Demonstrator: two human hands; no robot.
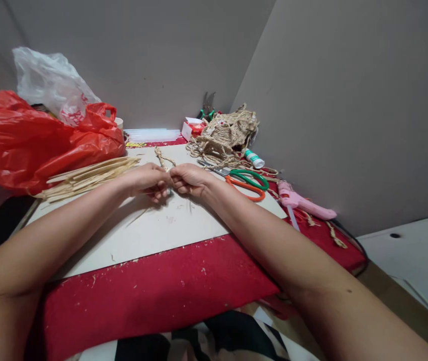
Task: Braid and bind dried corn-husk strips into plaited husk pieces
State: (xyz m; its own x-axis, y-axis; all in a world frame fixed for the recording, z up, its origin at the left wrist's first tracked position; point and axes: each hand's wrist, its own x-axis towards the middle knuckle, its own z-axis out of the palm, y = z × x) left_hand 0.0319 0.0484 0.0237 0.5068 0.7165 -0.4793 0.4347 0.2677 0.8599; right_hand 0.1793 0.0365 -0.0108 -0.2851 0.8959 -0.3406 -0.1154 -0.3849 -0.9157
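My left hand [149, 181] and my right hand [188, 179] meet over a white board [168, 223], fingers closed in pinches. A twisted straw cord [160, 156] runs out from between them toward the back of the board. Both hands appear to grip its near end, though the fingers hide the exact hold. A thin strand hangs below my left hand. Dry straw strips [89, 178] lie in a bundle left of my left hand. Scissors [247, 181] with one green and one orange handle rest beside my right wrist.
Behind the scissors sits a heap of braided straw rope [232, 131], with a white-and-green tube [254, 159] by it. A pink glue gun [306, 201] lies at right. Pruning shears [207, 106] and a small red-and-white box [193, 129] stand at the back. A red plastic bag [48, 140] bulges at left.
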